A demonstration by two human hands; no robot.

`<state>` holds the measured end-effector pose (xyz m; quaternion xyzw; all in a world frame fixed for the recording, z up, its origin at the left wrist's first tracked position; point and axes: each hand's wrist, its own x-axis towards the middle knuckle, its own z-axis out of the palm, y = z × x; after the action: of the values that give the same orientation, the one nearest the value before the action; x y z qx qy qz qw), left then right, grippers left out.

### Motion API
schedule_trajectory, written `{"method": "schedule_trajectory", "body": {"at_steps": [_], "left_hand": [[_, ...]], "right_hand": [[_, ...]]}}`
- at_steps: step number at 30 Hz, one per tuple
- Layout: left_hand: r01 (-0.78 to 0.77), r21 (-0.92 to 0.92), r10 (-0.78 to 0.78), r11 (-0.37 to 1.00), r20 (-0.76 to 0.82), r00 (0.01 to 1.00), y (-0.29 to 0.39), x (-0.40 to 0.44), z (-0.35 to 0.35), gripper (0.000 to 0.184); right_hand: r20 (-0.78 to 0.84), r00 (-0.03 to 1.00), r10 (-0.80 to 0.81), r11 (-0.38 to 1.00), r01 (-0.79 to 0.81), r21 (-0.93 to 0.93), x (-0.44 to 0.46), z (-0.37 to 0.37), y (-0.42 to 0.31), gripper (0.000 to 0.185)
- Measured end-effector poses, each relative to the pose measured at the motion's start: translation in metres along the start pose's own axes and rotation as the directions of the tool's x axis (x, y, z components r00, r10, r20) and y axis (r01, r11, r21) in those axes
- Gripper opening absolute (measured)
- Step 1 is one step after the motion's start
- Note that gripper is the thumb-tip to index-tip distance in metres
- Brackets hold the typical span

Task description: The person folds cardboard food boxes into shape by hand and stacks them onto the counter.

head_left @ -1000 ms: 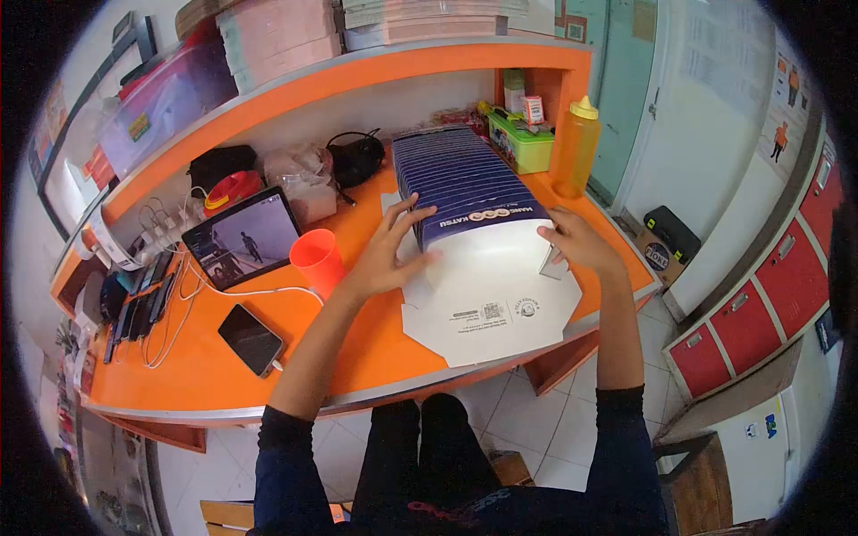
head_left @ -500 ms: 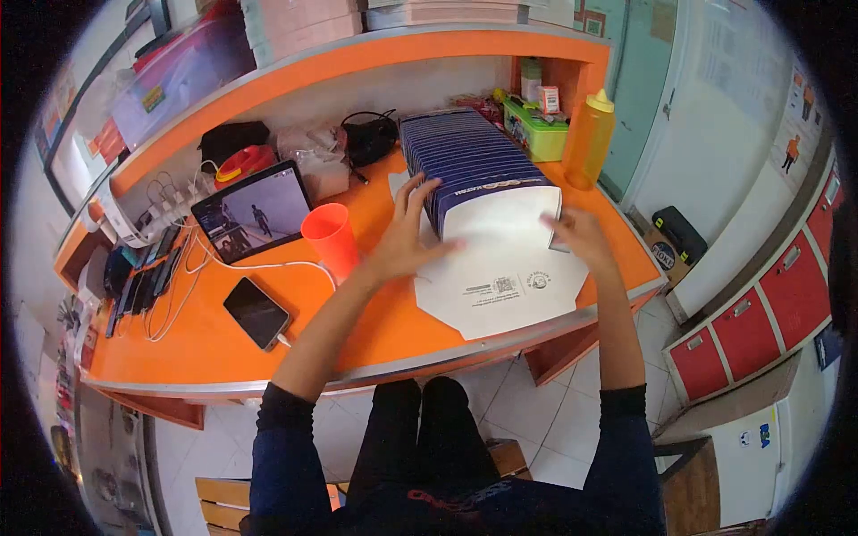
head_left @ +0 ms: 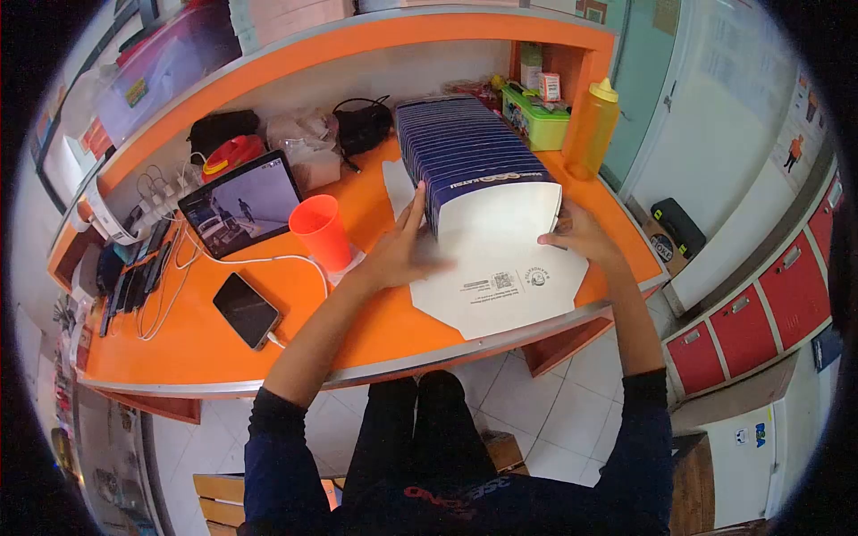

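Note:
A long row of nested dark blue paper food boxes stretches back across the orange table. "KATSU" is printed on the blue edge at the near end. Facing me there is the white panel of the front paper box, and a white sheet with a printed logo and QR code lies flat before it. My left hand is at the row's left side, fingers stretched up along it and thumb apart, slightly blurred. At the right edge, my right hand has its thumb against the white panel and its fingers round the side, partly hidden.
An orange cup stands left of my left forearm, near a phone and a tablet with cables. A yellow squeeze bottle and a green box stand at the back right. An orange shelf runs above.
My left hand has come in against the row's left side. My right hand has settled on the front box's right edge, and the front panel sits straighter. The camera view has shifted slightly.

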<state>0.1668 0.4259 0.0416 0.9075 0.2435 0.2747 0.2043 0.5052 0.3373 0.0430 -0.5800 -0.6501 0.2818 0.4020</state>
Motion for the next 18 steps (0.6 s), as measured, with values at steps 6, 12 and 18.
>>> {"method": "schedule_trajectory", "body": {"at_steps": [6,12,18], "left_hand": [[0.124,0.057,-0.123,0.991,-0.032,0.992,0.009,0.0,0.001,0.119],[0.208,0.014,-0.207,0.978,-0.047,0.977,0.0,0.003,0.009,0.117],[-0.099,0.182,0.153,0.978,-0.317,0.936,0.018,0.009,-0.015,0.1]], "right_hand": [[-0.093,0.988,-0.123,0.986,0.112,-0.12,0.031,0.002,0.023,0.073],[-0.11,0.992,-0.055,0.986,0.037,-0.16,0.038,0.004,0.018,0.077],[-0.108,0.927,-0.36,0.932,0.362,-0.006,0.036,-0.019,-0.02,0.06]]}}
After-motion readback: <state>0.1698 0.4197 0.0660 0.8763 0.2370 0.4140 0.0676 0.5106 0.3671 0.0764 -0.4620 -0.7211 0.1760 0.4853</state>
